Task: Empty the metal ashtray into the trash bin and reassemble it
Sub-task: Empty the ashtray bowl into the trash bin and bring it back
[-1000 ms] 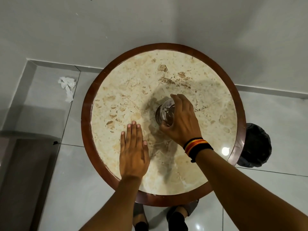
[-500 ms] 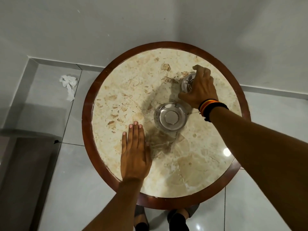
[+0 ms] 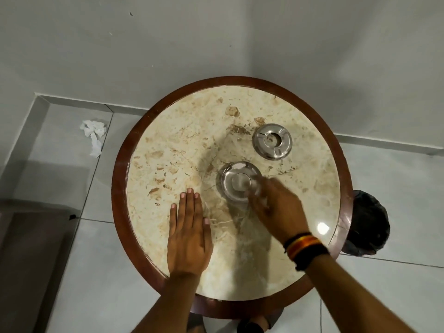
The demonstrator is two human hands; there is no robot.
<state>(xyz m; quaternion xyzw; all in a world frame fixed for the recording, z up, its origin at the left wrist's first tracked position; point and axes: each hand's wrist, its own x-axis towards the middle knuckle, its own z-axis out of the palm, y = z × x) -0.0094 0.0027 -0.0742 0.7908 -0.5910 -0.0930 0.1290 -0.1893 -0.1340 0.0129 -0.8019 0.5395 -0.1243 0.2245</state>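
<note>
The metal ashtray is in two parts on the round marble table. Its lid, with a centre hole and notches, lies at the far right of the tabletop. The shiny bowl stands near the middle. My right hand, blurred by motion, is at the bowl's near right rim with fingers spread; whether it touches the bowl I cannot tell. My left hand lies flat, palm down, on the table to the left of the bowl, holding nothing. The black trash bin stands on the floor beside the table's right edge.
A crumpled white tissue lies on the grey tiled floor at the left, near the wall. A dark mat covers the floor at the lower left. My feet show under the table's near edge.
My right hand lifted the lid off the bowl, set it down at the far right of the table, let go and came back to the bowl. My left hand stayed flat.
</note>
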